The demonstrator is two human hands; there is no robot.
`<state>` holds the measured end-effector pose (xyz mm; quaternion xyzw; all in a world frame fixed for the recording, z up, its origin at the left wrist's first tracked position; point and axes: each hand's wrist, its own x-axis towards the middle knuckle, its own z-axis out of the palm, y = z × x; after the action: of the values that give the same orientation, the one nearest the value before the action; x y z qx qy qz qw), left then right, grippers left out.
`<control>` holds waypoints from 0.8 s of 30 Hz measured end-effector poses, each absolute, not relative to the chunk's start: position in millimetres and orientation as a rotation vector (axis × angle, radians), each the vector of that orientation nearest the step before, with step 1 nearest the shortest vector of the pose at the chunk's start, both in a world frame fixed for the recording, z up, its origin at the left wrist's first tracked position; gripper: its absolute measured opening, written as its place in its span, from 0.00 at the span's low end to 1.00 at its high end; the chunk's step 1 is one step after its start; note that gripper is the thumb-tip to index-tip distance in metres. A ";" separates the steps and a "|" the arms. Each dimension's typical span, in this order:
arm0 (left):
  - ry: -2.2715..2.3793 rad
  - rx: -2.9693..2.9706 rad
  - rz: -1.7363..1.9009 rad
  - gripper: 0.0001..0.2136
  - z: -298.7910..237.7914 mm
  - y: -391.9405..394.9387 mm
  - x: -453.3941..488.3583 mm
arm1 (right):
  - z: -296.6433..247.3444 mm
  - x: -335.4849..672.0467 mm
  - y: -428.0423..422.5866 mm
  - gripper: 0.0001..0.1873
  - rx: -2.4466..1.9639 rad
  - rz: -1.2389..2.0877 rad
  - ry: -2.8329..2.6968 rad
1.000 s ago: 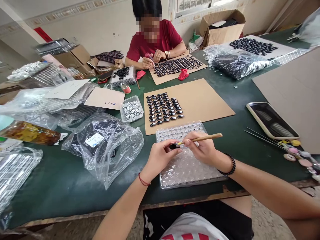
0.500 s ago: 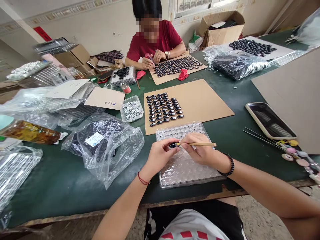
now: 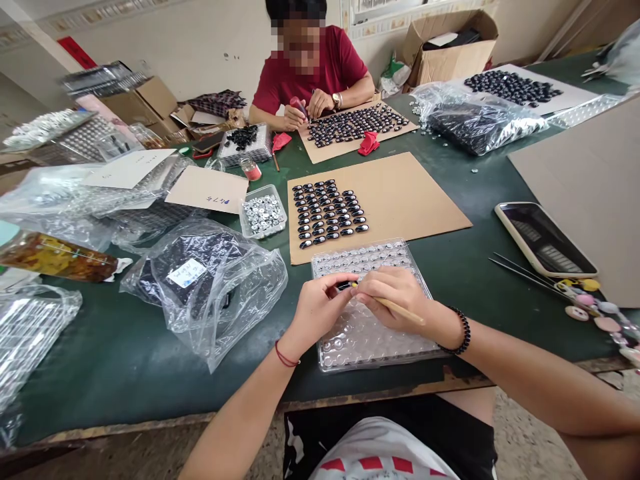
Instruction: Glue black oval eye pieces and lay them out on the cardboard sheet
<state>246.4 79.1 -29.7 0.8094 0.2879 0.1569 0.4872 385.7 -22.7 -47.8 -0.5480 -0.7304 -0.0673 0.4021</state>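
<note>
Between thumb and forefinger, my left hand (image 3: 323,301) pinches a small glossy black oval piece (image 3: 345,285). My right hand (image 3: 397,297) is closed around a thin wooden stick (image 3: 400,310), whose yellowish tip meets the black piece. Both hands are over a clear plastic tray (image 3: 370,347) with rows of round pockets; small pieces sit in its far rows. Just beyond the tray, a brown cardboard sheet (image 3: 415,193) carries rows of black oval pieces with pale marks (image 3: 330,217). Beside the sheet stands a clear box (image 3: 263,212) of small silvery parts.
Across the table a person in a red shirt (image 3: 345,67) works over another card of black pieces (image 3: 357,127). To the left lie a plastic bag (image 3: 240,293) and a bottle of amber liquid (image 3: 60,257). A phone (image 3: 545,239) and tweezers (image 3: 525,277) lie at right.
My right hand has turned the stick, so its rear end now points lower and nearer to me. My left hand keeps its pinch on the black piece. The view has shifted slightly.
</note>
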 end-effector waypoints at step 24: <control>0.783 1.852 0.523 0.13 -31.8 72.6 246.9 | -37.9 391.3 -12.7 0.18 -1.180 0.799 -0.909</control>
<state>246.9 72.6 -31.8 0.7683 0.3249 0.2168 0.5072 391.3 -12.7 -37.9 -0.5221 -0.4025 0.3538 0.6635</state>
